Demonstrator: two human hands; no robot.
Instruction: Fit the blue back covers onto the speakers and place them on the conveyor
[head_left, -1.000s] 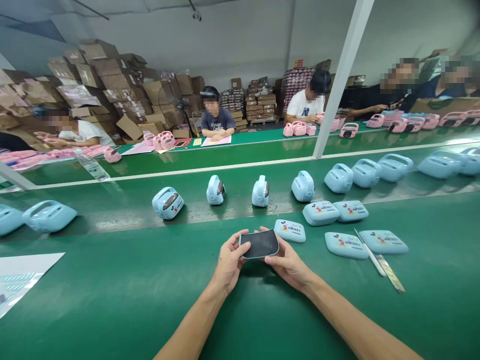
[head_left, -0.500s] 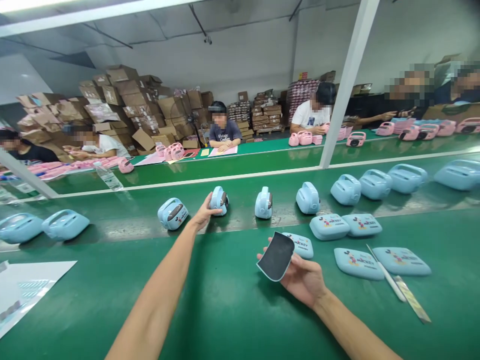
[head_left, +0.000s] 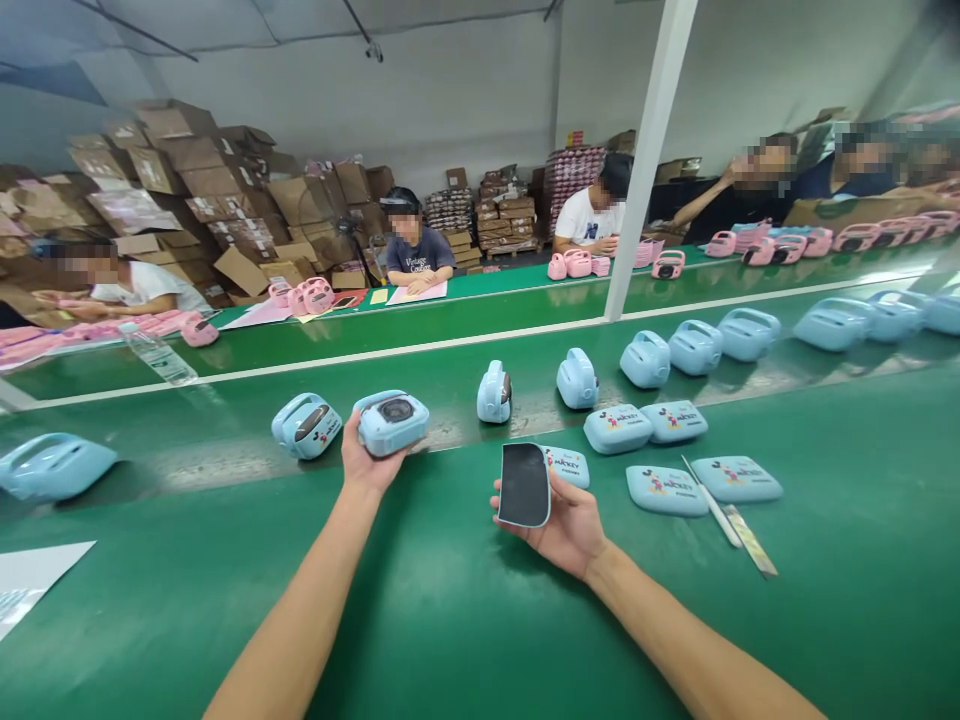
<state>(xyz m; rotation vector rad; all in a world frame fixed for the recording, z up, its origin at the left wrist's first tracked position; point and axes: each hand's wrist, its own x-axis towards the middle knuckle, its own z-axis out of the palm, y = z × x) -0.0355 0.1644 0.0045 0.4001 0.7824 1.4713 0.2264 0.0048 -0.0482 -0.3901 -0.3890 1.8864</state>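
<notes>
Okay, left grip (head_left: 367, 462) is wrapped partway round one side of a radio (head_left: 394, 425); right grip (head_left: 566, 525) pinches a panel (head_left: 523, 485), thumb on one edge, dark side showing. That one-sided hold could let the radio twist loose. The panel might slip, or the knuckles might bump the printed panel (head_left: 574, 467) just behind. Count: at least ten other radios (head_left: 495, 392), five printed panels on the surface (head_left: 465, 630), one white tool (head_left: 721, 515), one strip (head_left: 752, 542).
</notes>
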